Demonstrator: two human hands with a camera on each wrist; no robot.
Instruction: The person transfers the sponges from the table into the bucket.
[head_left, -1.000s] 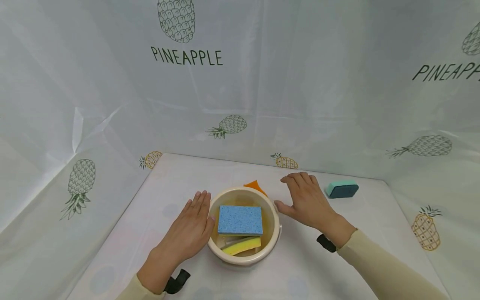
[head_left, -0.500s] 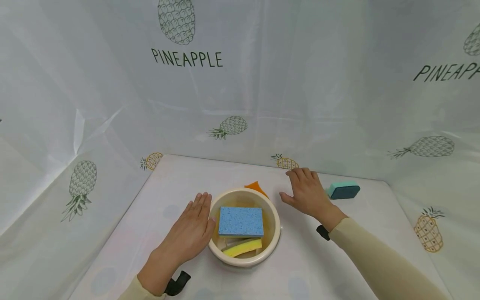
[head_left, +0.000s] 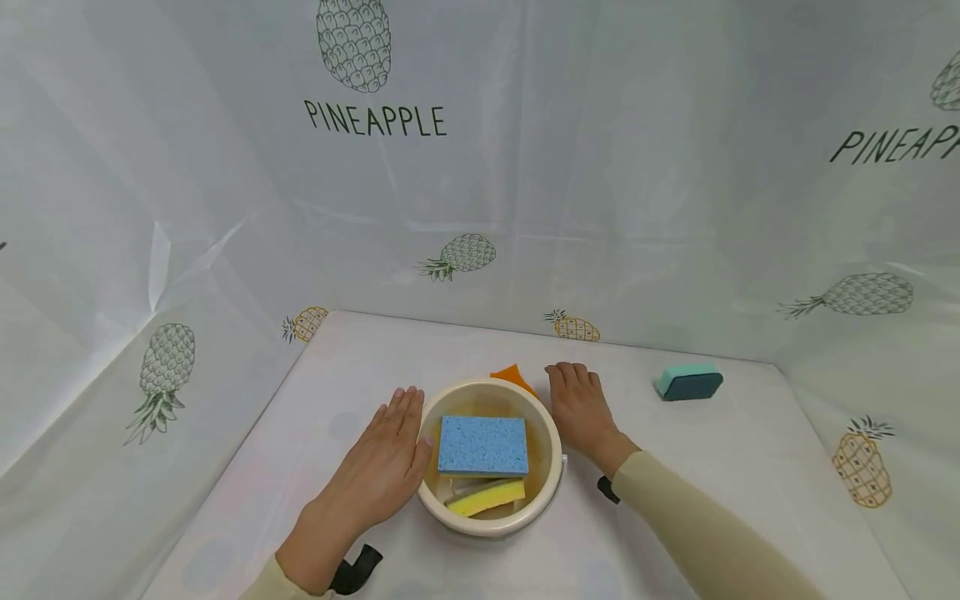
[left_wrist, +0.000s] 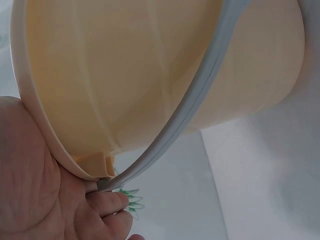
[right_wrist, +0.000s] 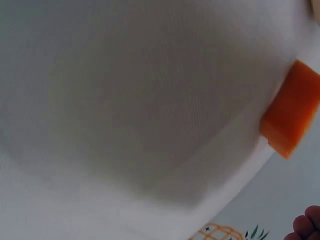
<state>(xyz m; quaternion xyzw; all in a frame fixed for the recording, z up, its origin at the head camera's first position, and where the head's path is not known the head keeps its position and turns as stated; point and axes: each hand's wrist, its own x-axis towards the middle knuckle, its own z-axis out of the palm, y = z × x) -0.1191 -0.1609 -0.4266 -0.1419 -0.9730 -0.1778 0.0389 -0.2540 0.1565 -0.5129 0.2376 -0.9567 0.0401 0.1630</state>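
Note:
A cream bucket stands mid-table, holding a blue sponge on top and a yellow sponge below it. My left hand rests against the bucket's left side, its fingers extended. In the left wrist view, that palm touches the rim, and fingers lie by the joint of the grey handle. My right hand is at the bucket's right side, holding nothing that I can see. Behind the bucket, partly hidden, lies an orange sponge; in the right wrist view, right fingertips appear apart from it.
A teal and dark sponge sits at the table's back right. White sheeting printed with pineapples rises behind and beside the white tabletop.
My right hand first moved slightly up and away from the bucket, then came left and down to its right side. The left hand and the sponges have stayed in place.

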